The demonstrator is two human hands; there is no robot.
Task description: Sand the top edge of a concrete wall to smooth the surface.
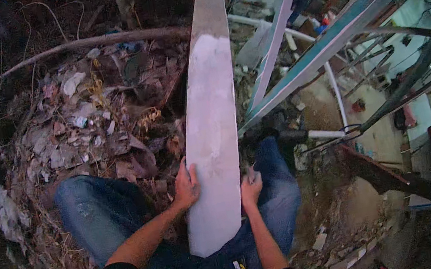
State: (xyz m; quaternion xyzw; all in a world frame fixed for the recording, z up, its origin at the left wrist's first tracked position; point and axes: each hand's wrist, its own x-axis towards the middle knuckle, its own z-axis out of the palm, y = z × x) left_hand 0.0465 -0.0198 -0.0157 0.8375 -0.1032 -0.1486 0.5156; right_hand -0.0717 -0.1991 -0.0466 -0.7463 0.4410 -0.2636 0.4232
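A long board (pixel 213 135), coated whitish with greyer patches, slopes from my lap toward the top of the view. Its near end has a cut corner and lies between my knees. My left hand (pixel 185 186) is closed on the board's left edge, thumb along the edge, with some fingers hidden. Beside the right edge, my right hand (pixel 251 188) is closed, its fingertips pinched around something small and greyish that I cannot make out. Whether this hand touches the board is unclear.
Rubble and dry litter (pixel 81 123) cover the ground at left, below a bare branch (pixel 95 41). At right, a teal-and-white beam (pixel 327 45) and a narrower pale plank (pixel 275 32) slant upward beside the board. A white pipe (pixel 334 90) stands beyond my right knee.
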